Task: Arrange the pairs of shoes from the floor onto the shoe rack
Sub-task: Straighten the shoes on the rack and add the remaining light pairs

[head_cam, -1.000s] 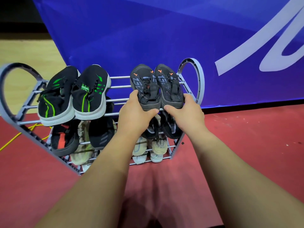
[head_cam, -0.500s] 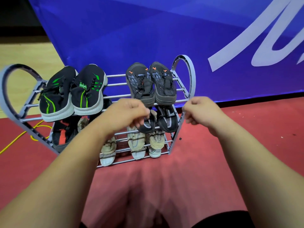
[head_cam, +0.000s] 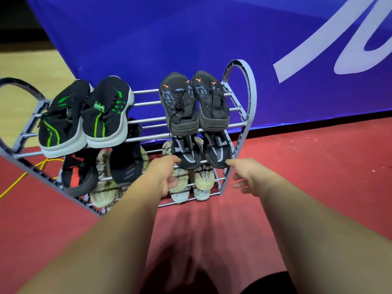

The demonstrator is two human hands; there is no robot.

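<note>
The left hand [head_cam: 167,177] and right hand [head_cam: 246,175] both reach out to the shoe rack [head_cam: 250,102], fingers loose and spread, nothing in either one. Their fingertips sit right at the heels of the dotted black pair [head_cam: 186,153] at the right end of the middle shelf; can't tell if they actually touch. The top shelf has two pairs, so four shoes: the green-striped pair [head_cam: 106,115] on the left and the dark grey pair [head_cam: 180,102] with orange marks on the right, well apart. All of them lie lengthwise across the rails, toes toward the blue banner [head_cam: 169,39], heels toward the person. Two more black shoes [head_cam: 127,164] sit at the left of the middle shelf. Lower down are pale shoes [head_cam: 203,177], too overlapped to count. The rack stands on a red floor [head_cam: 307,166], with a yellow cable [head_cam: 21,179] beside it.
</note>
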